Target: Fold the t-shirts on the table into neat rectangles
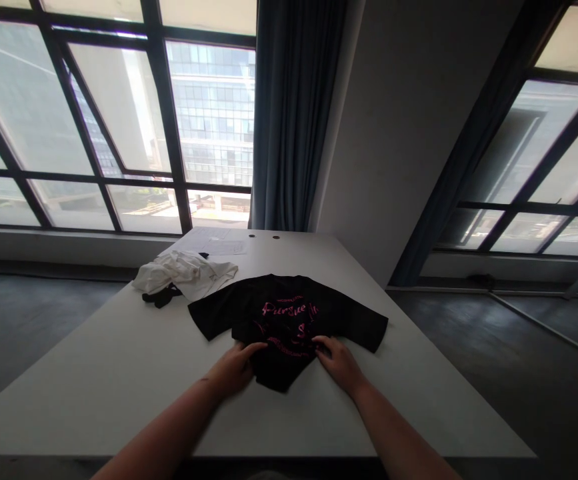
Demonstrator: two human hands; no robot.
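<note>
A black T-shirt [283, 320] with pink lettering lies on the white table, its sleeves spread to both sides and its collar toward the far end. The lower part is bunched, with a flap hanging toward me between my hands. My left hand [236, 367] grips the shirt's left lower edge, thumb on top and the other fingers hidden beneath the cloth. At the right lower edge, my right hand [336, 360] pinches the fabric between thumb and fingers.
The white table [159, 387] stretches away from me. Crumpled white clothing [183, 272] with a black piece [161, 297] lies beyond the shirt's left sleeve. Papers [219, 241] rest near the far edge. Behind stand windows, a blue curtain [293, 120] and a pillar [399, 133].
</note>
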